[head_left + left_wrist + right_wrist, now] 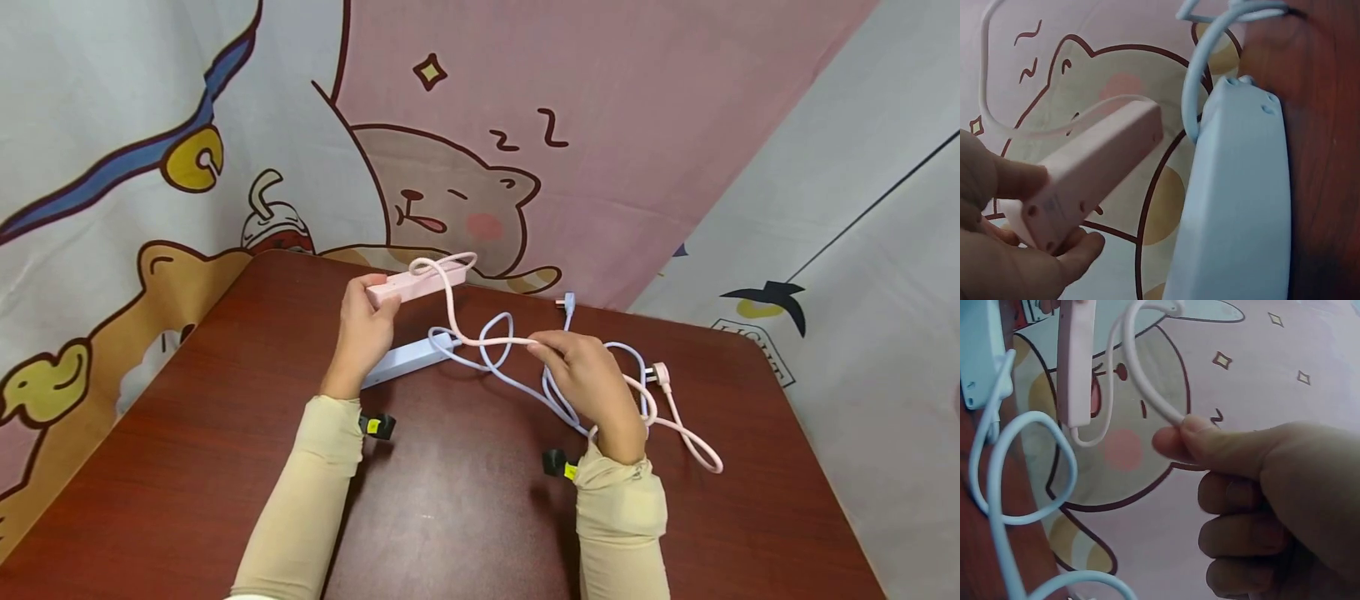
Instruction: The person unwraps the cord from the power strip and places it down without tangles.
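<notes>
A pink power strip (420,286) is raised above the table, its near end gripped by my left hand (365,329). In the left wrist view, thumb and fingers clasp the strip (1094,172) around one end. Its pink cord (480,341) loops at the far end and runs across to my right hand (588,375). Thumb and forefinger pinch the cord (1147,387) in the right wrist view, the other fingers curled below. Behind my left hand, a light blue power strip (408,360) lies on the table.
The blue cord (517,383) winds over the table to a blue plug (570,302) near the back edge. A pink plug (660,375) and a loop of pink cord (701,454) lie right of my right hand. A cartoon-printed curtain (637,125) hangs behind the brown table (450,517).
</notes>
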`<state>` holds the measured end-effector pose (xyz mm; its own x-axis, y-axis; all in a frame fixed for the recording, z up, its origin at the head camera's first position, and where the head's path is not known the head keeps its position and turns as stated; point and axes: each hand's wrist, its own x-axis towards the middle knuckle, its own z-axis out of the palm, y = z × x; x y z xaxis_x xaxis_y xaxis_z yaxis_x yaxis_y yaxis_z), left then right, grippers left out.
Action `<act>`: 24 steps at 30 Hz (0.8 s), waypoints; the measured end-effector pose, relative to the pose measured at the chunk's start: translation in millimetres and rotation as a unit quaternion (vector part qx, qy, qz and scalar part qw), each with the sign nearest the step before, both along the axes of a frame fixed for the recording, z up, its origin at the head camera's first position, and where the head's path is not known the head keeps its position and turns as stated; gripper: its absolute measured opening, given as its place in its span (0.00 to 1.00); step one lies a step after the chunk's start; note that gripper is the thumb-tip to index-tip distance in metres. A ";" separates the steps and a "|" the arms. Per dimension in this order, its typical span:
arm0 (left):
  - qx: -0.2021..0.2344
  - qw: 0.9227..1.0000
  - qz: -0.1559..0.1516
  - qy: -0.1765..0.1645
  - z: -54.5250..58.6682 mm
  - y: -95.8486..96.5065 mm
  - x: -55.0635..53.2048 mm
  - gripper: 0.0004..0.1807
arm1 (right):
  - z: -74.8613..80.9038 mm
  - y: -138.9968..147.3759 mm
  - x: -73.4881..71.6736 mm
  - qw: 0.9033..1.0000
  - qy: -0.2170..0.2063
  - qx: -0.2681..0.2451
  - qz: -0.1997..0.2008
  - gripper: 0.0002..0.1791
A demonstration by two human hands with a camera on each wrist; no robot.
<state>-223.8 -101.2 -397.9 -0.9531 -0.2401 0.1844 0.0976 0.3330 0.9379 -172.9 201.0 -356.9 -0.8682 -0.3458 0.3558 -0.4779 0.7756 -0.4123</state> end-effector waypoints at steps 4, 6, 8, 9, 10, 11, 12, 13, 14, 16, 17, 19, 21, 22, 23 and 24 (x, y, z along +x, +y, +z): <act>-0.046 0.999 0.013 -0.009 -5.6 -1.7 -1.7 0.21 | -7.5 -4.3 -4.1 0.999 -0.022 0.023 -0.015 0.12; -0.061 0.998 0.018 -0.013 -8.4 -2.6 -2.5 0.21 | -12.3 -5.5 -6.6 0.999 -0.025 0.032 -0.022 0.11; -0.071 0.997 0.020 -0.019 -11.0 -3.2 -3.1 0.21 | -17.6 -6.2 -9.4 0.999 -0.021 0.039 -0.025 0.11; -0.075 0.997 0.020 -0.023 -12.2 -3.4 -3.5 0.21 | -20.6 -6.1 -10.9 0.999 -0.017 0.042 -0.026 0.11; -0.079 0.996 0.020 -0.027 -13.1 -3.5 -3.6 0.21 | -23.2 -6.0 -12.5 0.999 -0.013 0.043 -0.028 0.11; -0.082 0.996 0.019 -0.032 -13.8 -3.6 -3.7 0.21 | -26.2 -5.7 -14.0 0.999 -0.009 0.043 -0.030 0.11; -0.085 0.995 0.018 -0.038 -14.5 -3.6 -3.8 0.20 | -28.9 -5.6 -15.6 0.999 -0.007 0.041 -0.033 0.11; -0.088 0.995 0.017 -0.044 -15.2 -3.6 -3.8 0.20 | -31.6 -5.7 -17.1 0.999 -0.006 0.039 -0.035 0.12; -0.090 0.995 0.015 -0.051 -15.8 -3.7 -3.9 0.20 | -34.5 -5.8 -18.6 0.999 -0.008 0.037 -0.037 0.12; -0.092 0.994 0.010 -0.066 -16.9 -4.0 -3.8 0.21 | -39.8 -6.9 -20.8 0.998 -0.020 0.037 -0.043 0.13; -0.093 0.993 0.007 -0.073 -17.5 -4.4 -3.8 0.21 | -42.4 -7.9 -21.7 0.998 -0.030 0.040 -0.046 0.13; -0.101 0.991 0.003 -0.084 -18.2 -5.8 -3.9 0.21 | -46.1 -11.4 -23.1 0.996 -0.049 0.049 -0.050 0.14; -0.114 0.989 0.000 -0.092 -18.4 -7.8 -4.1 0.22 | -48.7 -15.9 -24.3 0.995 -0.065 0.061 -0.055 0.16; -0.122 0.988 0.000 -0.093 -18.4 -8.7 -4.3 0.22 | -49.5 -18.3 -24.9 0.994 -0.070 0.067 -0.057 0.17; -0.130 0.987 0.000 -0.094 -18.3 -9.8 -4.4 0.22 | -50.3 -21.0 -25.3 0.993 -0.072 0.071 -0.059 0.18; -0.139 0.985 0.001 -0.099 -17.9 -11.1 -3.9 0.22 | -50.5 -24.2 -25.3 0.993 -0.069 0.074 -0.061 0.19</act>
<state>-227.7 -112.3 -415.8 -0.9763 -0.2092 0.0549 -0.0787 0.5799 0.8109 -198.2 176.8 -407.4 -0.9439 -0.2744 0.1838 -0.3234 0.8810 -0.3454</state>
